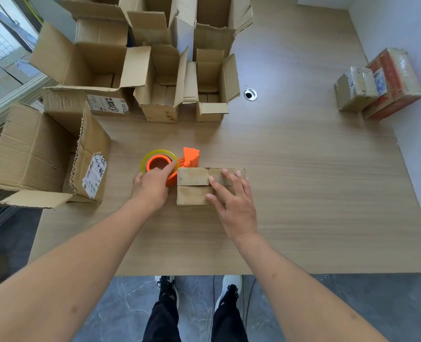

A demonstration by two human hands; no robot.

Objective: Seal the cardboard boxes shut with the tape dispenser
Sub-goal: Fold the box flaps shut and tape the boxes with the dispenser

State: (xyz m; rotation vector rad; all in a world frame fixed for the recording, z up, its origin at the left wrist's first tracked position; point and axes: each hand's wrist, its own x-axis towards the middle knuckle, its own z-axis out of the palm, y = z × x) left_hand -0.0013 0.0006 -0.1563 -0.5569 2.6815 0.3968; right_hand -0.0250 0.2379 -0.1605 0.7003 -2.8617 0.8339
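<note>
The left hand (151, 185) curls round the orange tape dispenser (172, 162), while just to its right the flat-fingered right hand (231, 201) presses the small cardboard box (194, 186) closed on the bench (303, 193) (seam seemingly untaped), so taping should follow.

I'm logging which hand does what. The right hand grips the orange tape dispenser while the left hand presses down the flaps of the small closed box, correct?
Sides are swapped. In the head view, the left hand grips the orange tape dispenser, and the right hand presses flat on the small closed box.
</note>
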